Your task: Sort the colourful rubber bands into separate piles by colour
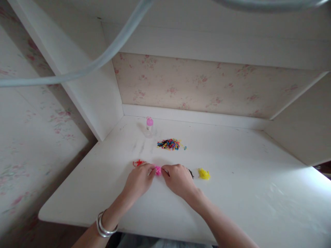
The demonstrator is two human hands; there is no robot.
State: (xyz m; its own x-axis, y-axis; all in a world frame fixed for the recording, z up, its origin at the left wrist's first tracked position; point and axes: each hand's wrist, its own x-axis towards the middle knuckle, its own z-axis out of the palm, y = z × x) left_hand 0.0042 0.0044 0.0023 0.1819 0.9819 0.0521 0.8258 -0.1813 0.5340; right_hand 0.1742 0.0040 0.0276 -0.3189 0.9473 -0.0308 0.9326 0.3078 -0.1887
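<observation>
A small pile of pink rubber bands lies on the white table between my two hands. My left hand is closed, thumb and fingertips pinched at the pile's left side. From the right, my right hand meets the same pile with its fingers bent and pressed together. Red rubber bands lie just beyond my left hand, partly covered by it. A black pile shows only at its edge behind my right hand. Farther right is a yellow pile of rubber bands.
A mixed-colour heap of rubber bands lies farther back, one loose green loop beside it. Behind and left stands a clear bottle with a pink cap. White side panels and a shelf frame the table. A pale cable crosses above.
</observation>
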